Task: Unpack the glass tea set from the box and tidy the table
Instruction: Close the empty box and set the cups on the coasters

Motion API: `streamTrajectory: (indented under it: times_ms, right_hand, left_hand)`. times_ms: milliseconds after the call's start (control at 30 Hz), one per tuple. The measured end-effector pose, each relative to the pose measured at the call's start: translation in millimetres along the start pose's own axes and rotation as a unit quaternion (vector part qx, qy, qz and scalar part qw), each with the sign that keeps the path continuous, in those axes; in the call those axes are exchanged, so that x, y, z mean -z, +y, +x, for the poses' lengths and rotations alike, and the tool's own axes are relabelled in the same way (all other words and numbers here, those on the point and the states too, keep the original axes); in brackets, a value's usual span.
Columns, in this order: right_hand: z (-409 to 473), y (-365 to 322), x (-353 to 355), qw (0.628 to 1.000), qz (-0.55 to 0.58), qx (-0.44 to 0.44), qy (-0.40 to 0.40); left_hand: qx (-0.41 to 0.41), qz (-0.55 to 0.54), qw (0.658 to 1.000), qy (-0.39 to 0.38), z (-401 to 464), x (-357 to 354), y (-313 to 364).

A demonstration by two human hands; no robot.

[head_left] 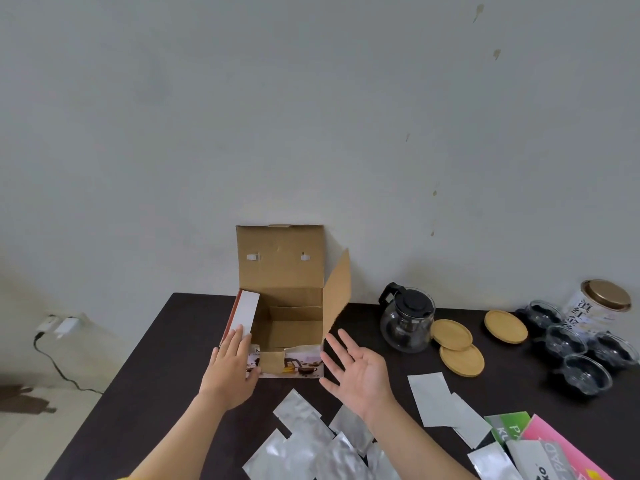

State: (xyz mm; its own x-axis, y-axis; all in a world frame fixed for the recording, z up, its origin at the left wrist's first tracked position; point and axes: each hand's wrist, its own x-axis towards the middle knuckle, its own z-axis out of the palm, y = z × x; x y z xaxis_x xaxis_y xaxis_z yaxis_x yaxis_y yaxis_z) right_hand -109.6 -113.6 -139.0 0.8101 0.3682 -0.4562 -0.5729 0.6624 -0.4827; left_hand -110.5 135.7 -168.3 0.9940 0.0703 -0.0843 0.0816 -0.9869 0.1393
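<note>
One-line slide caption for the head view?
Left hand rests on the open, empty box; right hand hovers open beside it.

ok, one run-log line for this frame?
box: open, looks empty | left hand: on left flap | right hand: open, free | teapot: out

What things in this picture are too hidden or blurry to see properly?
- Head view: open cardboard box, front floor hidden by its own front wall.
- Pink packet, cut off by the bottom edge.
- Gold-lidded jar, label print too small.
- Clear glass cups, exact count unclear; they overlap.
</note>
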Motion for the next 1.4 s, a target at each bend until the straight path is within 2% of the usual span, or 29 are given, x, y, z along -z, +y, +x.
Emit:
streamTrajectory:
  times_ms: [233, 333, 500, 600, 667, 733, 833, 967, 1100, 1233, 1300, 1333, 1400]
  right_hand:
    - [12.9, 0.0, 1.0, 0.998, -0.045, -0.030, 0.013]
    - [17.4, -5.6, -2.9, 0.998, -0.048, -0.033, 0.024]
    - [45.4, -31.5, -27.5, 0.996, -0.064, 0.010, 0.061]
    - [68.3, -52.8, -59.7, 0.986, -0.130, 0.057, 0.087]
    - [83.2, -66.9, -83.7, 0.965, -0.210, 0.099, 0.119]
    - [98.5, -80.9, -105.0, 0.925, -0.314, 0.152, 0.151]
    - [118.1, -93.4, -127.3, 0.875, -0.416, 0.202, 0.144]
    - [132.0, -95.8, -135.3, 0.841, -0.489, 0.201, 0.115]
    - [128.0, -85.0, -123.1, 0.820, -0.513, 0.226, 0.114]
    - [93.5, -58.1, -93.1, 0.755, -0.576, 0.308, 0.058]
    - [73.8, -43.0, -75.2, 0.732, -0.602, 0.317, 0.026]
    - [67.2, -35.3, -65.4, 0.719, -0.615, 0.323, 0.016]
    - [58.9, -19.7, -47.3, 0.697, -0.639, 0.326, 0.002]
  left_hand:
    - [-0.001, -0.079, 0.996, 0.041, -7.1, -5.9, 0.3]
    - [0.013, -0.075, 0.995, 0.058, -6.2, -7.4, -1.6]
    - [0.014, -0.053, 0.997, 0.057, -3.7, -15.1, -6.2]
    - [0.014, -0.050, 0.997, 0.065, -3.1, -18.4, -6.6]
    - [0.012, -0.048, 0.997, 0.067, -2.4, -19.1, -7.0]
    - [0.009, -0.051, 0.996, 0.070, -2.1, -19.3, -7.3]
    - [0.012, -0.056, 0.996, 0.066, -1.2, -19.2, -6.8]
    - [0.023, -0.057, 0.996, 0.070, -0.8, -19.2, -6.3]
    - [0.023, -0.050, 0.996, 0.064, 0.0, -19.8, -6.7]
    - [0.020, -0.047, 0.996, 0.069, 0.0, -18.6, -5.8]
    - [0.011, -0.091, 0.993, 0.077, 0.5, -19.9, -5.7]
    - [0.012, -0.151, 0.985, 0.086, -0.7, -17.3, -4.7]
    - [0.020, -0.303, 0.945, 0.119, 0.7, -11.5, -5.8]
